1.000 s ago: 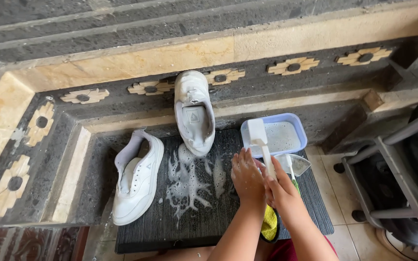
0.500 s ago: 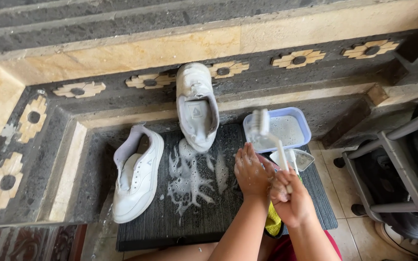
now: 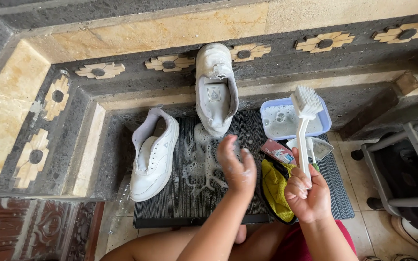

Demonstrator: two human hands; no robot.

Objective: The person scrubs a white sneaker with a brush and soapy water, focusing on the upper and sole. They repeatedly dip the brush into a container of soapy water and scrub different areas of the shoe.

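Brush (image 3: 305, 116) lifted off basin, clenched in right hand (image 3: 307, 193), left hand (image 3: 236, 166) released alongside

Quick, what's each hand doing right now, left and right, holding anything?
Left hand: open, holding nothing, raised over the soapy mat.
Right hand: closed on the handle of the white brush, bristles up.

Shoe (image 3: 153, 154) left on mat (image 3: 170, 208); tub (image 3: 286, 122) right; second shoe (image 3: 215, 89) between.
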